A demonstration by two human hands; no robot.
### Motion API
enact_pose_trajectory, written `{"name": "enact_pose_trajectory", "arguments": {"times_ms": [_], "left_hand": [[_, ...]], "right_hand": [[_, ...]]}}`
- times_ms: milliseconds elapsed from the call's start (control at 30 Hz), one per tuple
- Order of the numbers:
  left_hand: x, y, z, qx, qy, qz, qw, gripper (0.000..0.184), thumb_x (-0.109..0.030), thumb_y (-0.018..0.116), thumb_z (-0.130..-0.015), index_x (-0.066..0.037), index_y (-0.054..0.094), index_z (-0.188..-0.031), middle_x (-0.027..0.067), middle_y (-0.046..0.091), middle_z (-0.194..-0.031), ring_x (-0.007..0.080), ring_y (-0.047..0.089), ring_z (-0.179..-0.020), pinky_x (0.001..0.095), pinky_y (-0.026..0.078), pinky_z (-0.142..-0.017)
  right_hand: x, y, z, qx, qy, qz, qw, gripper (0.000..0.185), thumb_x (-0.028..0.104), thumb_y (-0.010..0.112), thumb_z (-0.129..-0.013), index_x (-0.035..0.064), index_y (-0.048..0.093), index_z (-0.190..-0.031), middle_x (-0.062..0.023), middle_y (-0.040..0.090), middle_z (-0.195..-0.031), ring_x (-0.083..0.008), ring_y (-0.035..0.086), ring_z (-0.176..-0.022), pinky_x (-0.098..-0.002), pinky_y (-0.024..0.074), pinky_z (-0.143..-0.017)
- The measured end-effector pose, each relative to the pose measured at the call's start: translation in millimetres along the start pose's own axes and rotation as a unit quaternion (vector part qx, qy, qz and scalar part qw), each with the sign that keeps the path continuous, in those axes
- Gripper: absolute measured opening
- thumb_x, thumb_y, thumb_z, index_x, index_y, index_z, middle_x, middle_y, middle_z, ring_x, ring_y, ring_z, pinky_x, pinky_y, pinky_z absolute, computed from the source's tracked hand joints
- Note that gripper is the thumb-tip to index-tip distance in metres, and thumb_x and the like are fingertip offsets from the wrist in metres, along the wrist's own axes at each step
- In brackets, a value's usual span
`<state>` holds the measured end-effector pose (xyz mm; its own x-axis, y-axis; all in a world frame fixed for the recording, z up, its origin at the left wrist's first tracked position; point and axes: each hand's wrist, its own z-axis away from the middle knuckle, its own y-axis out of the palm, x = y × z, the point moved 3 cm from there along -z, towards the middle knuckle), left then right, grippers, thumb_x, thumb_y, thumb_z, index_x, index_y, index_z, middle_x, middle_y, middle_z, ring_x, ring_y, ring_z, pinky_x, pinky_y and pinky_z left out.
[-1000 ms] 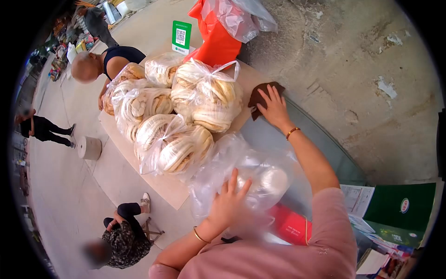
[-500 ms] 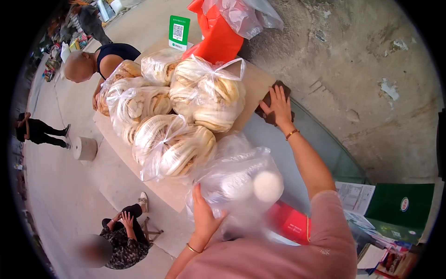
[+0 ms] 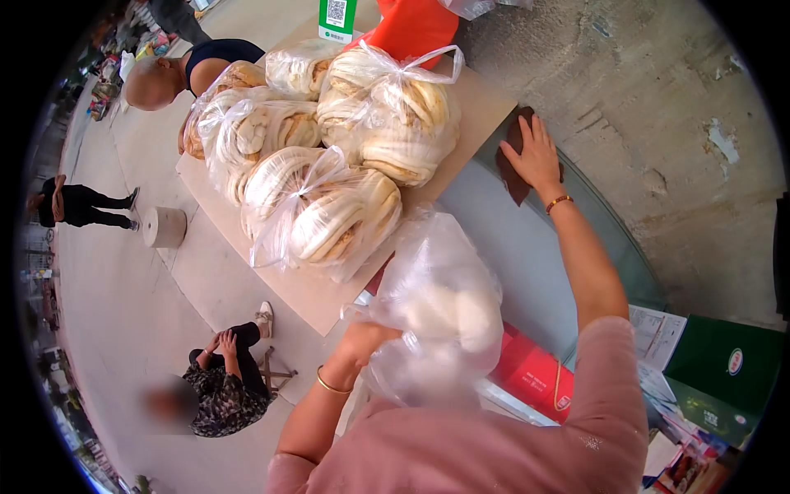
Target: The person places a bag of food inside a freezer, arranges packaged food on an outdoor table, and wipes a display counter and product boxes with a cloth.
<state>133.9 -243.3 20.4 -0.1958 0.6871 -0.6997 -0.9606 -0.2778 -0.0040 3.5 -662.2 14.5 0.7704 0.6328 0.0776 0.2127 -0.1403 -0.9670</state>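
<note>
My left hand [image 3: 367, 341] is closed on the gathered side of a clear plastic bag [image 3: 444, 247] that holds white round items like steamed buns [image 3: 471, 317]. The bag hangs close to my body, just off the table's near side. My right hand [image 3: 536, 156] lies flat, fingers stretched out, on a dark brown cloth [image 3: 516, 169] on the grey glass-like tabletop [image 3: 502, 239]. Left of that cloth, several knotted clear bags of large twisted rolls [image 3: 346, 222] rest on a tan board [image 3: 300, 300].
Behind the rolls are a red plastic bag [image 3: 415, 29] and a green QR-code sign [image 3: 336, 18]. A red box [image 3: 531, 370] and green boxes [image 3: 724, 370] lie at my right. A seated person [image 3: 226, 383] and others are on the left. A concrete wall [image 3: 625, 107] borders the table.
My left hand has closed on the bag and drawn it in toward my body; the white items inside show more plainly. My right hand stays on the cloth. The view has shifted.
</note>
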Motion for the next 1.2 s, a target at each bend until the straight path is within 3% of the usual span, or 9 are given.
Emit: {"name": "enact_pose_trajectory", "arguments": {"times_ms": [67, 167, 467, 633, 733, 833, 933, 1067, 1200], "left_hand": [[33.6, -14.6, 1.2, 0.018, 0.113, -0.022, 0.993, 0.024, -0.015, 0.068, -0.075, 0.002, 0.066, -0.092, 0.007, 0.065, -0.087, 0.0127, 0.059, -0.074, 0.0256, 0.048, -0.061], [11.6, -16.6, 50.7, -0.036, 0.057, 0.154, 0.986, 0.024, -0.014, 0.069, -0.075, 0.003, 0.066, -0.092, 0.0073, 0.065, -0.088, 0.0127, 0.059, -0.075, 0.0253, 0.048, -0.061], [108.6, -93.9, 163.2, -0.126, 0.16, 0.22, 0.954, 0.025, -0.006, 0.065, -0.076, 0.002, 0.063, -0.099, 0.0078, 0.065, -0.092, 0.0138, 0.061, -0.079, 0.0273, 0.051, -0.068], [200.8, -115.0, 218.1, -0.209, 0.178, 0.394, 0.877, 0.034, -0.007, 0.068, -0.075, 0.003, 0.06, -0.106, 0.0077, 0.063, -0.096, 0.0157, 0.059, -0.084, 0.0294, 0.05, -0.074], [250.3, -115.0, 243.4, -0.263, 0.189, 0.436, 0.84, 0.029, -0.008, 0.067, -0.077, 0.002, 0.06, -0.104, 0.0075, 0.063, -0.097, 0.0156, 0.06, -0.086, 0.0299, 0.051, -0.073], [283.8, -109.3, 255.6, -0.303, 0.218, 0.455, 0.808, 0.026, -0.009, 0.066, -0.08, 0.0, 0.06, -0.103, 0.0065, 0.063, -0.097, 0.015, 0.06, -0.086, 0.0295, 0.051, -0.072], [317.1, -103.2, 257.6, -0.347, 0.197, 0.493, 0.773, 0.027, -0.009, 0.065, -0.081, -0.001, 0.059, -0.105, 0.0058, 0.062, -0.098, 0.0147, 0.06, -0.086, 0.0287, 0.051, -0.071], [352.9, -93.4, 247.2, -0.337, 0.172, 0.512, 0.771, 0.028, -0.008, 0.064, -0.08, -0.002, 0.058, -0.107, 0.0057, 0.062, -0.098, 0.0143, 0.06, -0.086, 0.0283, 0.051, -0.072], [323.8, -89.3, 257.3, -0.357, 0.188, 0.521, 0.752, 0.016, -0.01, 0.063, -0.079, -0.002, 0.065, -0.093, 0.0039, 0.063, -0.087, 0.0119, 0.057, -0.077, 0.0283, 0.047, -0.067]], "right_hand": [[14.4, -2.5, 12.9, 0.003, -0.047, -0.02, 0.999, 0.068, 0.048, 0.054, -0.086, 0.0062, 0.039, -0.137, -0.0205, 0.029, -0.146, -0.0315, 0.025, -0.137, -0.0417, 0.0238, -0.11], [59.3, -17.0, 54.4, 0.016, -0.127, -0.043, 0.991, 0.067, 0.047, 0.055, -0.085, 0.0058, 0.042, -0.135, -0.0212, 0.03, -0.145, -0.0313, 0.027, -0.136, -0.0406, 0.0248, -0.11], [219.4, -62.4, 190.9, 0.059, -0.223, -0.102, 0.968, 0.082, 0.044, 0.069, -0.073, 0.002, 0.037, -0.137, -0.0259, 0.028, -0.144, -0.0382, 0.027, -0.134, -0.0447, 0.0259, -0.109], [279.0, -62.6, 259.0, 0.081, -0.287, -0.124, 0.946, 0.082, 0.02, 0.072, -0.07, 0.0052, 0.032, -0.14, -0.0205, 0.026, -0.148, -0.0371, 0.025, -0.136, -0.0434, 0.0266, -0.109], [299.1, -74.3, 288.5, 0.09, -0.345, -0.182, 0.916, 0.058, -0.005, 0.062, -0.069, 0.0034, 0.051, -0.126, -0.0171, 0.039, -0.141, -0.0345, 0.036, -0.131, -0.0417, 0.0327, -0.107], [293.6, -75.4, 294.7, 0.15, -0.383, -0.263, 0.873, 0.052, -0.006, 0.058, -0.073, 0.0049, 0.053, -0.123, -0.0158, 0.046, -0.136, -0.0337, 0.044, -0.125, -0.0394, 0.0361, -0.103], [282.7, -96.3, 277.2, 0.086, -0.253, -0.295, 0.917, 0.048, -0.003, 0.06, -0.076, 0.0038, 0.054, -0.123, -0.0154, 0.05, -0.131, -0.0338, 0.048, -0.119, -0.0395, 0.037, -0.101], [235.5, -34.9, 226.6, 0.046, -0.23, -0.012, 0.972, 0.059, 0.037, 0.055, -0.089, 0.0084, 0.037, -0.138, -0.0199, 0.031, -0.145, -0.0391, 0.035, -0.128, -0.0437, 0.028, -0.106], [255.9, -34.2, 235.3, -0.008, -0.231, -0.021, 0.973, 0.056, 0.042, 0.05, -0.092, 0.0088, 0.042, -0.136, -0.0212, 0.032, -0.144, -0.0389, 0.038, -0.127, -0.0431, 0.034, -0.102]]}}
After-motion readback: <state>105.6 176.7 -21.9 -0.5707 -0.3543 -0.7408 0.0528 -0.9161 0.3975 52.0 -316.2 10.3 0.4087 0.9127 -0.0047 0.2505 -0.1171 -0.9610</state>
